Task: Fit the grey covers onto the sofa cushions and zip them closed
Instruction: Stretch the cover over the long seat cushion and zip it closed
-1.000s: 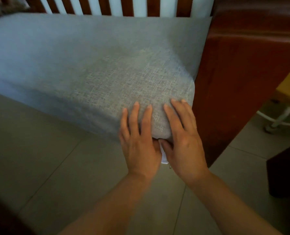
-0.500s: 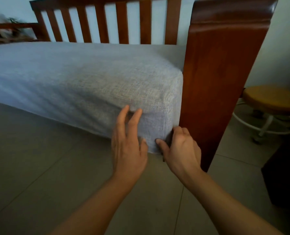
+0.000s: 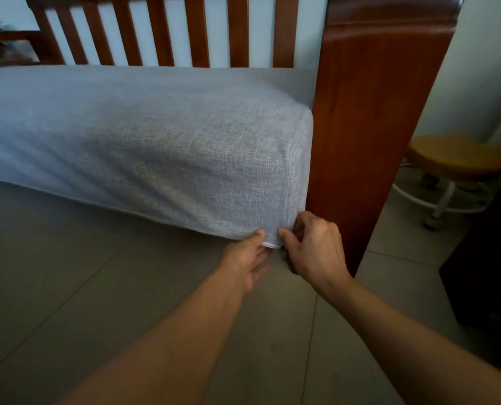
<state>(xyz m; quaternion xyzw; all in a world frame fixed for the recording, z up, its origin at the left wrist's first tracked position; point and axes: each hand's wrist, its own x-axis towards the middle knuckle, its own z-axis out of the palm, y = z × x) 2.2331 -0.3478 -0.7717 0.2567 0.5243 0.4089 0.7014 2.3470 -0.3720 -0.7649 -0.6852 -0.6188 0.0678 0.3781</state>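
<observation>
A long sofa cushion in a grey woven cover [image 3: 161,135] lies on the wooden sofa frame, its right end against the armrest. At the cushion's lower front right corner a thin white edge [image 3: 269,244] shows under the grey cloth. My left hand [image 3: 248,257] pinches the cover's bottom hem there, thumb on the front and fingers underneath. My right hand [image 3: 310,247] pinches the same hem just to the right, at the corner beside the armrest. No zip is visible.
The red-brown wooden armrest [image 3: 372,135] stands right of the cushion and the slatted backrest [image 3: 161,30] runs behind it. A round wooden stool [image 3: 457,159] on white wheeled legs stands at the right. Dark furniture [image 3: 489,258] fills the far right. Grey floor tiles [image 3: 68,287] lie below.
Both hands slid down from the cushion's front face to its bottom edge and now pinch the hem at the corner. The view pulled back and rose.
</observation>
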